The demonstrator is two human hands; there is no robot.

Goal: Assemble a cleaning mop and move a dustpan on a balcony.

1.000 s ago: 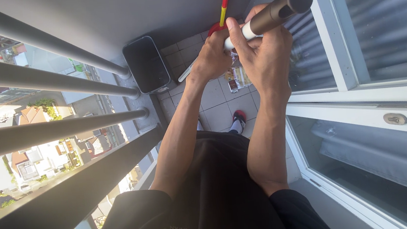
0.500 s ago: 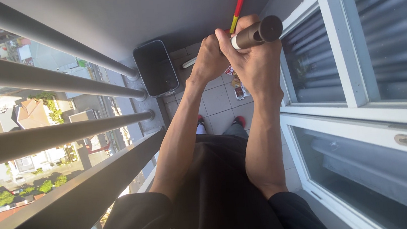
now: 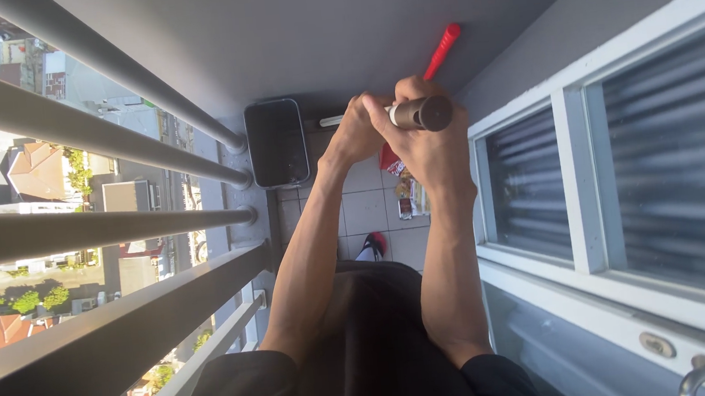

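Note:
Both my hands grip a long pole with a brown handle, held out in front of me over a balcony floor. My right hand wraps the brown grip near its dark end cap. My left hand holds the white shaft just beyond it. A red and yellow stick leans against the grey wall behind my hands. My own feet in red and white shoes stand on the tiles below.
A dark rectangular bin stands in the far corner on pale floor tiles. Grey railing bars run along the left, with a street far below. White-framed windows and a door handle line the right. Small packets lie on the tiles.
The view has tipped upward and my hands with the pole handle now sit lower and further from me. The handle's end points more toward me. Both hands keep their grip.

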